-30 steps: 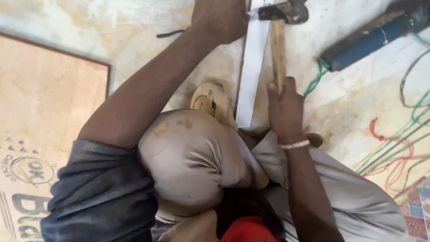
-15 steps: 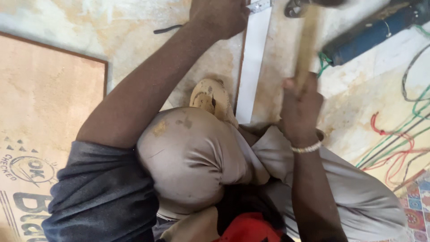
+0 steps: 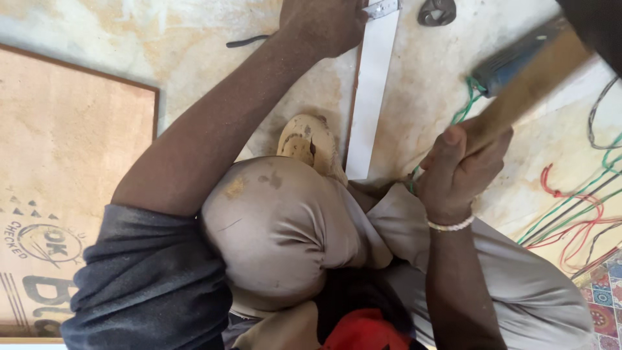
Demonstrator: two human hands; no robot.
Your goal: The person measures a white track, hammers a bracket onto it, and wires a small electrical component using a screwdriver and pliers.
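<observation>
Right hand (image 3: 463, 172): fingers (image 3: 453, 146) curled tight around a wooden handle (image 3: 531, 84), thumb laid up along it. The handle runs up and right from the fist, motion-blurred, and leaves the frame at the top right corner; the hammer's head is out of view. A pale bead bracelet (image 3: 451, 225) sits on that wrist.

Change vs half a second ago: the handle was near vertical then, with the head just beside the strip's top end. Now it tilts well to the right, away from the strip. A second ago the hammer lay down along the strip with its head at the bracket.

Left hand (image 3: 324, 24): closed, knuckles toward the camera, pressed at the top end of a long white strip (image 3: 370, 97). Cannot tell whether the fingers pinch the strip or just bear down on it. Its position matches both earlier frames.

The strip lies flat on the mottled floor (image 3: 129, 39), running from the left hand down to the bent knee (image 3: 285, 227). A small metal bracket (image 3: 382, 8) sits at its top end, beside the left hand. It has not shifted.

Around: a sandalled foot (image 3: 304, 142) touches the strip's left edge. A dark metal piece (image 3: 437, 11) lies on the floor right of the bracket. A blue tool (image 3: 512, 61) lies partly behind the handle. Coloured wires (image 3: 576, 207) are at right, and a brown board (image 3: 65, 162) at left.
</observation>
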